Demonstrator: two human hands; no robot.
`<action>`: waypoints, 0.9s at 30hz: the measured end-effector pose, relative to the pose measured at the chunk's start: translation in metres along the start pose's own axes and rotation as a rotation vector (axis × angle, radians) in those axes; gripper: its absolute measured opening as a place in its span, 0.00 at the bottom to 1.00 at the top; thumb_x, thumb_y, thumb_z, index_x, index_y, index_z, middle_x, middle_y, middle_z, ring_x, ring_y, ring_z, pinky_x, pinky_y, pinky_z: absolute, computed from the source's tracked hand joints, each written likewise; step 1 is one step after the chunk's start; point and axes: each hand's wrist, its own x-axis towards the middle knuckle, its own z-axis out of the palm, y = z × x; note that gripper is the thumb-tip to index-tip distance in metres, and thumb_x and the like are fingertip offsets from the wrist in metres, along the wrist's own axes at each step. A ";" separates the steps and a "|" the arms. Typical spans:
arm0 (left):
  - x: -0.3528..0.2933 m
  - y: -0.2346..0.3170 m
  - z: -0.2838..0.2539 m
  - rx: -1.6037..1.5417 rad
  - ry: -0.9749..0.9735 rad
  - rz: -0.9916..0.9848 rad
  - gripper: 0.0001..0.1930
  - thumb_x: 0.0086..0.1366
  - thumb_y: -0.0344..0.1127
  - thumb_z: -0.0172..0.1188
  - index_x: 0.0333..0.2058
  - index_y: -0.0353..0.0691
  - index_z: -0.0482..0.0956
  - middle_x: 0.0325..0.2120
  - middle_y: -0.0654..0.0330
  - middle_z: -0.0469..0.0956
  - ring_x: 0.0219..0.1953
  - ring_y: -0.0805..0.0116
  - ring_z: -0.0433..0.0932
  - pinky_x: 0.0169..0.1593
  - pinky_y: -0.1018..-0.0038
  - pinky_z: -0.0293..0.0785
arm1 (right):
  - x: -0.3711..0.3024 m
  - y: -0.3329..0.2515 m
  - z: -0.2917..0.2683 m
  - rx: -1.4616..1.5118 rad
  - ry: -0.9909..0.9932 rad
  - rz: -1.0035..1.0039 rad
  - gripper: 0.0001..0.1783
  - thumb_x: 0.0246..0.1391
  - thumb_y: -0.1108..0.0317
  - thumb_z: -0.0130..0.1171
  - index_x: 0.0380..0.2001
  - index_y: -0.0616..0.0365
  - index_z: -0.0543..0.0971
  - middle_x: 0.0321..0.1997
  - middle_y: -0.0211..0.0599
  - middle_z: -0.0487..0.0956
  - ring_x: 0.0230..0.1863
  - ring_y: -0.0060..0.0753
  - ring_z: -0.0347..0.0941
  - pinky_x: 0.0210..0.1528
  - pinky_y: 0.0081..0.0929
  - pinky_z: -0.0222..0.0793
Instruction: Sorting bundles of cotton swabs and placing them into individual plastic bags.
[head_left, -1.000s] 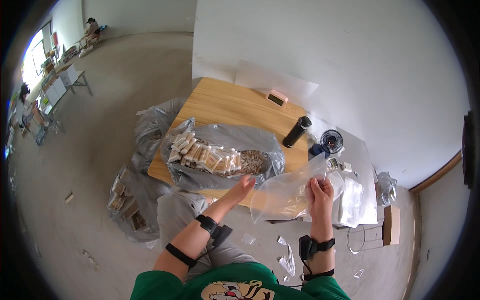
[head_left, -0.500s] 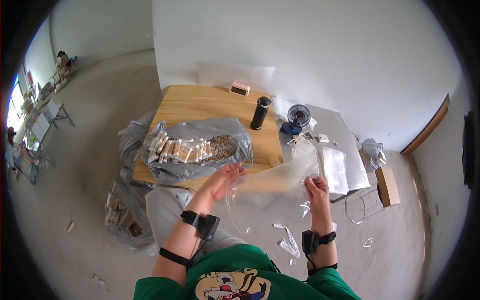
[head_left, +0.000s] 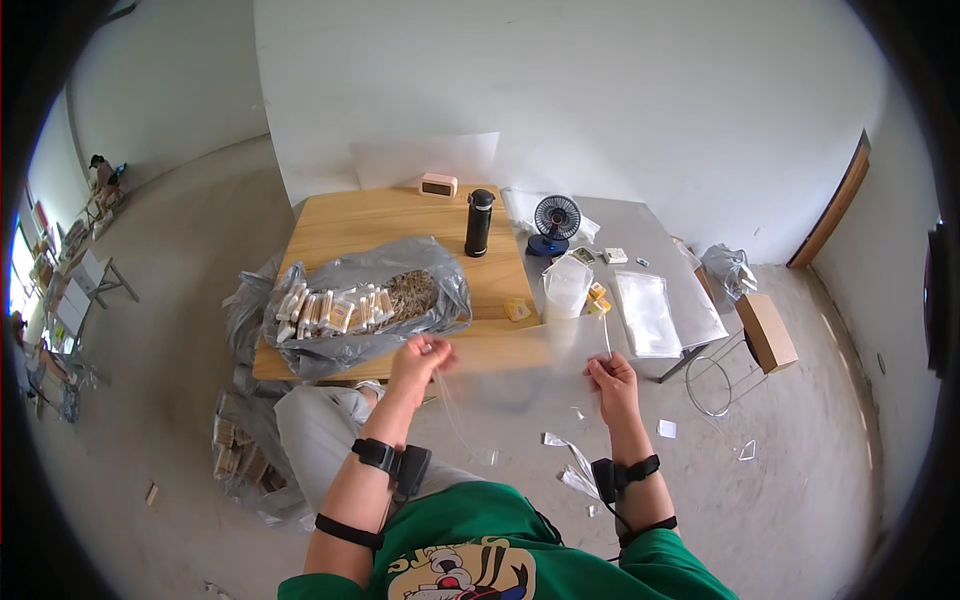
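Stretched between my hands in front of the table is a large clear plastic bag. My left hand is closed on its left edge, and my right hand pinches the right edge. Beyond my left hand lies an opened grey plastic bag on the wooden table. In it are several small packs of white-tipped sticks, which look like cotton swabs, beside a heap of loose brownish pieces.
A black bottle and pink clock stand on the wooden table. The grey side table holds a small fan, a white container and stacked clear bags. A cardboard box is at right; a filled grey sack sits lower left.
The fingers of my left hand, stretched out before, have closed on the bag's edge. The bag is spread wider and flatter between my hands. The whole view has shifted a little.
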 end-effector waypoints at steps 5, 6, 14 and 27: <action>-0.001 0.024 0.012 0.207 -0.018 0.282 0.04 0.62 0.29 0.56 0.35 0.36 0.73 0.29 0.60 0.79 0.28 0.72 0.79 0.32 0.80 0.75 | -0.010 -0.007 0.000 -0.096 -0.130 -0.006 0.02 0.54 0.73 0.56 0.31 0.59 0.75 0.29 0.29 0.77 0.29 0.21 0.72 0.34 0.17 0.68; -0.004 0.027 0.013 0.211 -0.017 0.277 0.04 0.62 0.29 0.56 0.35 0.36 0.73 0.29 0.60 0.79 0.28 0.72 0.79 0.32 0.80 0.75 | -0.015 -0.023 0.016 0.009 -0.100 0.020 0.03 0.55 0.71 0.55 0.31 0.60 0.74 0.30 0.30 0.77 0.30 0.21 0.72 0.35 0.18 0.68; 0.000 0.031 0.025 0.338 0.026 0.354 0.09 0.63 0.37 0.56 0.37 0.38 0.72 0.29 0.60 0.79 0.29 0.72 0.79 0.28 0.81 0.74 | 0.008 -0.020 0.031 -0.257 0.122 -0.091 0.12 0.61 0.63 0.49 0.28 0.61 0.72 0.13 0.24 0.66 0.12 0.15 0.57 0.15 0.16 0.52; -0.022 -0.021 0.001 0.095 -0.126 -0.135 0.07 0.62 0.37 0.57 0.36 0.43 0.72 0.29 0.64 0.77 0.31 0.74 0.77 0.33 0.77 0.74 | 0.032 -0.027 0.032 0.183 0.215 -0.124 0.11 0.61 0.61 0.50 0.35 0.59 0.70 0.18 0.22 0.67 0.15 0.15 0.59 0.17 0.15 0.54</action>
